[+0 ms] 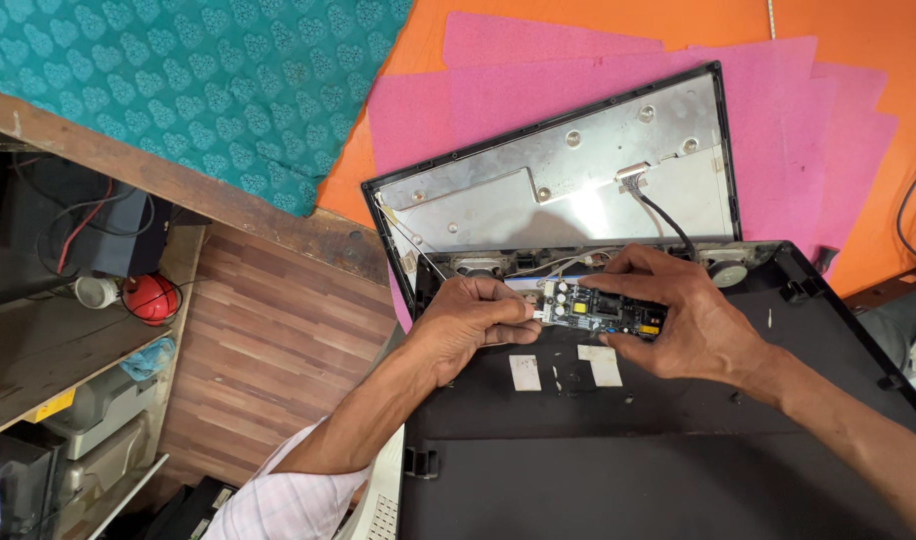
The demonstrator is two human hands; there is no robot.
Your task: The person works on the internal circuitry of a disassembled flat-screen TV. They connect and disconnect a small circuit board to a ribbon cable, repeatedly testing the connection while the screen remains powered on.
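A small black circuit board (600, 310) with several components is held between both hands above a black plastic back cover (618, 450). My left hand (473, 325) pinches the board's left end. My right hand (678, 315) grips its right end, fingers over the top edge. Behind them lies an opened flat screen panel (538, 180) with a bare metal back, black frame and a black cable (663, 215) running from a connector toward the board. Two white pads (526, 372) are stuck on the cover just below the board.
Pink sheets (778, 110) lie on an orange surface (858, 40) under the panel. A teal patterned cloth (208, 80) covers the upper left. Left of the wooden edge are shelves with a red ball (150, 297), cables and grey devices (88, 410).
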